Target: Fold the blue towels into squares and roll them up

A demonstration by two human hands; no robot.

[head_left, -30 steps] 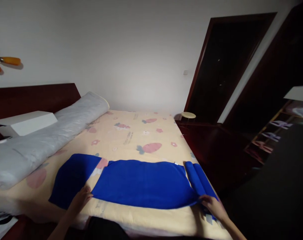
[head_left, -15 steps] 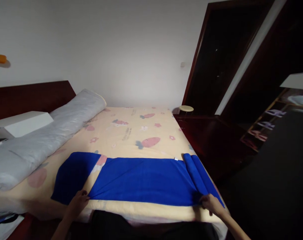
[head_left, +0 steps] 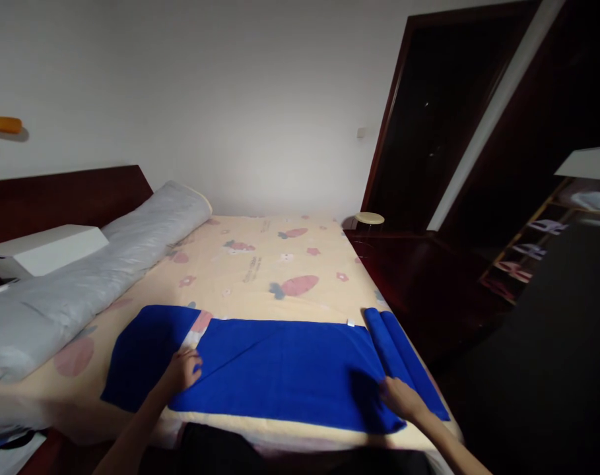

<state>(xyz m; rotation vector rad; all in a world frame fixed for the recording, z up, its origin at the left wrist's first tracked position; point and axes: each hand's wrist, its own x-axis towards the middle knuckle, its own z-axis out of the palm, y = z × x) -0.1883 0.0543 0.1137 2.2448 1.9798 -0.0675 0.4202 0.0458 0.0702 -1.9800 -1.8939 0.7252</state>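
Across the near end of a bed (head_left: 260,277) dressed in a carrot-print sheet, a blue cloth (head_left: 290,376) lies spread nearly flat between a person's two bare hands, a small white tag (head_left: 350,322) at its far edge. The left hand (head_left: 183,369) is at the cloth's left side, its fingers loosely bent and free of the fabric. The right hand (head_left: 399,397) is over the right side, fingers curled inward; whether they pinch any cloth cannot be told. A separate blue piece (head_left: 144,353) lies just left of the cloth, and two blue rolls (head_left: 385,336) sit side by side along its right edge. Toward the dark headboard (head_left: 57,198), a white box (head_left: 55,249) rests by a long gray bundle (head_left: 96,274). Beyond the bed's far right corner stands a round-topped stool (head_left: 369,218), near a dark door (head_left: 438,119).
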